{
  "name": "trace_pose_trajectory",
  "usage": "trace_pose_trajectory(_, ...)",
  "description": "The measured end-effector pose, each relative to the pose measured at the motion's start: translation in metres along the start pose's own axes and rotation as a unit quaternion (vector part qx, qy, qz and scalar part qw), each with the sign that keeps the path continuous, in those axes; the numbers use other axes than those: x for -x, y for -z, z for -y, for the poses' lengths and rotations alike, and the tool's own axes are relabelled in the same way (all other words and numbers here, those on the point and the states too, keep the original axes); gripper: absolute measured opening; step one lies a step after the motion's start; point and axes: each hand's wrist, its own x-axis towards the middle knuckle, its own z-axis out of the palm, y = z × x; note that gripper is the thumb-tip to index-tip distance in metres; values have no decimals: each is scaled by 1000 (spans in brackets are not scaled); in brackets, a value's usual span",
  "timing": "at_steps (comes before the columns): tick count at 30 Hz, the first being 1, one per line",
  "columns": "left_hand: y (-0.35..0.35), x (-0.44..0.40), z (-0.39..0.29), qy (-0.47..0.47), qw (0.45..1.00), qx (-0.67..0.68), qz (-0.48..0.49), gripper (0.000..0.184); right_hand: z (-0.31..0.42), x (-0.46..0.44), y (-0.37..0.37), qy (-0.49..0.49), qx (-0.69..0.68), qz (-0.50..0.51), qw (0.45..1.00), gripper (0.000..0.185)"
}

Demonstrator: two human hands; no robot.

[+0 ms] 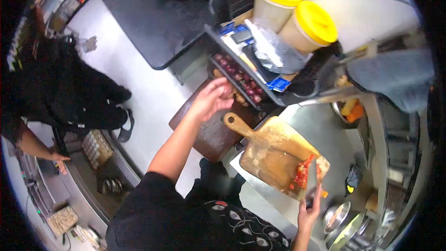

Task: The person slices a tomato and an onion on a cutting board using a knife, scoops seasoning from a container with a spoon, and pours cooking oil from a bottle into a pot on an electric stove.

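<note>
Knife [311, 179] in My Right Hand [310, 214], Left Hand [211, 102] Beside the Red Onions [238, 75]

In the head view, my 2 hands are well apart. My right hand is closed around the handle of the knife, and the blade points away from me, among the chopped red pieces [302, 173]. These pieces lie near the right end of the wooden cutting board [265, 151]; I cannot tell if the blade touches the wood. The board sits at a slant, its handle toward my left hand, and 1 small orange piece [324, 194] is just beside its edge.

My left arm is stretched forward. The left hand is just beside the red onions, with the fingers curved; I cannot tell if they hold an onion or only pass in front of it. Below this hand there is a dark brown surface [209, 132].

Above the onions is a black shelf [251, 72], which carries 2 tubs with yellow lids [278, 7] and a clear plastic bag [283, 56]. On my right, near the knife, stand metal bowls [337, 216]. On my left, 1 other person [69, 81] in dark clothes stands near a tray of eggs [96, 149].
</note>
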Motion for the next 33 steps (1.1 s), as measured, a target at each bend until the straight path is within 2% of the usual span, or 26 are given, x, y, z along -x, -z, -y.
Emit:
trace_pose_trajectory(1,-18,19,-5,39,998,11,41,46,17,-2,-2,-65,-100,13,993,67)
trace_pose_trajectory(3,-56,46,0,83,990,23,113,50,27,-7,-11,-23,-161,26,986,66)
trace_pose_trajectory(4,-73,54,6,108,982,37,149,50,19,-10,-18,79,-115,26,990,67)
trace_pose_trajectory(6,-102,65,25,169,967,69,178,51,64,-16,-20,54,-181,73,979,68)
trace_pose_trajectory(7,-115,71,34,173,965,60,186,51,77,-17,-25,86,-182,62,978,69)
trace_pose_trajectory(8,-141,78,34,192,956,112,189,41,86,-17,-29,118,-182,51,975,71)
trace_pose_trajectory(10,-167,82,48,205,963,63,161,36,106,-15,-21,99,-155,44,982,71)
trace_pose_trajectory(13,-203,96,51,229,946,64,219,36,113,-6,-3,78,-146,20,986,73)
trace_pose_trajectory(16,-217,103,61,235,932,18,275,42,102,8,9,105,-142,-24,984,74)
trace_pose_trajectory(24,-265,141,101,196,928,-63,310,44,58,54,46,176,-105,-141,968,73)
trace_pose_trajectory(27,-289,163,127,198,920,-84,327,42,37,90,69,64,-180,-93,977,74)
trace_pose_trajectory(30,-316,185,170,201,899,-117,370,45,19,127,95,-27,-230,-90,969,72)
trace_pose_trajectory(33,-359,222,201,174,873,-145,432,47,-18,165,102,-11,-212,-196,957,73)
